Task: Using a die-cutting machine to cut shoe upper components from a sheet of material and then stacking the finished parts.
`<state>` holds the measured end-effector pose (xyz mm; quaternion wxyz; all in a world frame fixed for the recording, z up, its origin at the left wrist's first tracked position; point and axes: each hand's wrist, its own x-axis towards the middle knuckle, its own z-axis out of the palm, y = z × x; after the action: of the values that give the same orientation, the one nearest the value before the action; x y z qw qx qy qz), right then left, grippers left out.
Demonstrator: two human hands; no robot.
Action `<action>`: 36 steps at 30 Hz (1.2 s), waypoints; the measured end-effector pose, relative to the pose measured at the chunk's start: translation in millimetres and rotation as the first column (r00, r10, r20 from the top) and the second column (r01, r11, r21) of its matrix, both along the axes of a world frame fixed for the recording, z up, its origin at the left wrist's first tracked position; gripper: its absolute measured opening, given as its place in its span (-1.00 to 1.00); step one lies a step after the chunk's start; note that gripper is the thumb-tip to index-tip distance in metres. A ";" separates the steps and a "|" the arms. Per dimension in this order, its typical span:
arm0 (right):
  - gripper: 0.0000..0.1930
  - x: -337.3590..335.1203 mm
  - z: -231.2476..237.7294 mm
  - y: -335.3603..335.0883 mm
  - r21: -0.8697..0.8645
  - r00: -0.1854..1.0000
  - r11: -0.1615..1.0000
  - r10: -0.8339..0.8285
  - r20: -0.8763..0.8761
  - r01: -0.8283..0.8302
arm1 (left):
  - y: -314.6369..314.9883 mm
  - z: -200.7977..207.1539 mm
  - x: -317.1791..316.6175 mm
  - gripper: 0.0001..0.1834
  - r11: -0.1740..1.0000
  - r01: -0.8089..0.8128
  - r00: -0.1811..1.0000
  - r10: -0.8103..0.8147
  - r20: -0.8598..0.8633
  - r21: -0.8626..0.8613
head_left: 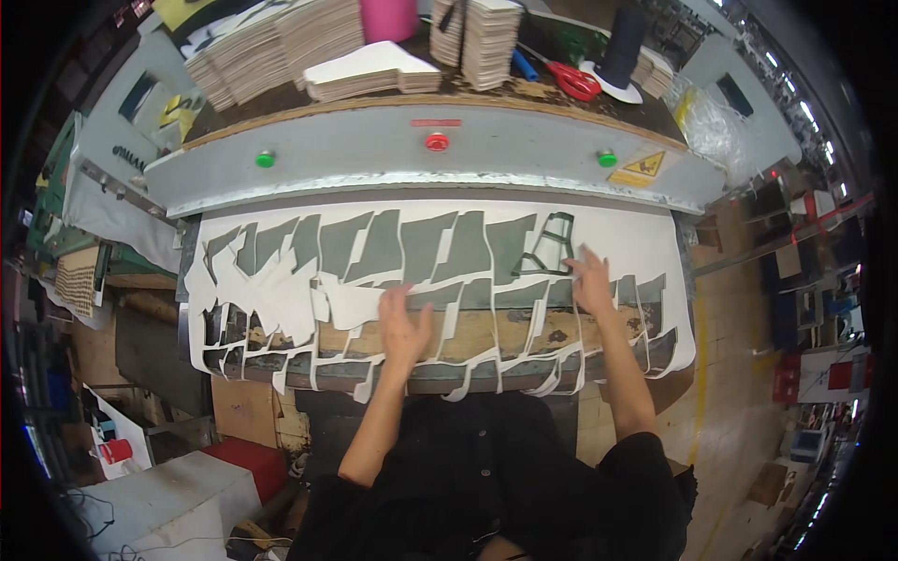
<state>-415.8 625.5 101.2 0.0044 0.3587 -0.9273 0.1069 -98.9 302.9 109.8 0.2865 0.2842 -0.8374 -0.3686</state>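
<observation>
A white sheet (pixel 629 243) with rows of cut-out openings lies over the press bed, and the grey-green bed surface (pixel 430 245) and worn brown wood show through. A dark green metal-strip cutting die (pixel 550 247) rests on the sheet's right part. My right hand (pixel 591 280) has its fingers at the die's lower right corner, gripping its edge. My left hand (pixel 404 325) is open, fingers apart, over the middle of the sheet beside a white cut piece (pixel 351 301). More loose white pieces (pixel 279 292) lie overlapping in a heap at the left.
Across the far side runs the grey press beam (pixel 355 161) with a red button (pixel 437 142) and green buttons (pixel 266 160). Above it, a shelf carries stacked cut pieces (pixel 281 58), red-handled scissors (pixel 572 80) and a dark thread cone (pixel 624 51). A grey-and-red machine (pixel 201 486) stands lower left.
</observation>
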 end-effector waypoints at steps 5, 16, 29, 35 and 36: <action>-0.60 9.6 -16.7 -6.2 -0.337 0.973 0.938 0.144 0.183 -0.076 | 82.5 -11.6 -96.0 -0.36 0.974 0.226 0.971 -0.225 -0.076 -0.004; -0.70 -30.9 -26.1 6.4 -0.505 0.957 0.853 0.244 0.159 -0.134 | 152.7 -53.1 -166.3 -0.68 0.987 0.085 0.993 -0.072 -0.095 0.135; -0.72 -31.2 -24.6 -6.3 -0.428 0.962 0.892 0.230 0.150 -0.146 | 158.2 -39.3 -145.4 -0.48 0.995 0.089 0.995 -0.087 -0.051 0.035; -0.73 -30.7 -26.0 -5.2 -0.419 0.962 0.896 0.230 0.145 -0.151 | 179.0 -17.6 -119.0 -0.32 0.993 0.076 0.975 -0.055 0.214 -0.088; -0.73 -31.4 -24.9 -5.7 -0.421 0.963 0.895 0.229 0.144 -0.150 | 181.9 -18.7 -118.4 -0.31 0.991 0.097 0.966 -0.072 0.250 -0.092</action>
<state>-447.3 619.7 76.3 -0.0200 0.4271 -0.8414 0.3305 -217.3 484.8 91.2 0.1788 0.2765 -0.8958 -0.2984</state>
